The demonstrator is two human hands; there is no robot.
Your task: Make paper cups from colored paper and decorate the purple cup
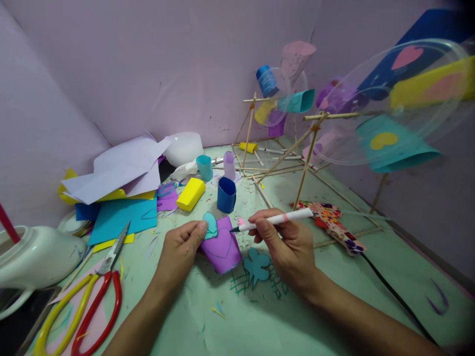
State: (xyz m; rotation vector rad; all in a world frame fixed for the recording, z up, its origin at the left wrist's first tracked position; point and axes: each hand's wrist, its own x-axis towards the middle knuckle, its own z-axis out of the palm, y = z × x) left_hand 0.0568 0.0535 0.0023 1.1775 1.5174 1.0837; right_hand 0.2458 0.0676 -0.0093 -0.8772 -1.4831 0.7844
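My left hand is closed on a purple paper cup, flattened and tilted, with a heart outline drawn on its face. A small teal paper cutout is pinched under the thumb at the cup's upper left. In my right hand is a white marker, its dark green tip at the cup's right edge by the outline. Just below the cup, a teal flower-shaped cutout lies on the table. Behind it stand a dark blue paper cup and a yellow one on its side.
Scissors and a white teapot are at left, near stacked coloured paper. Stick frames carrying plastic wheels with paper cups stand at right. A patterned glue gun with a black cord lies beside my right hand.
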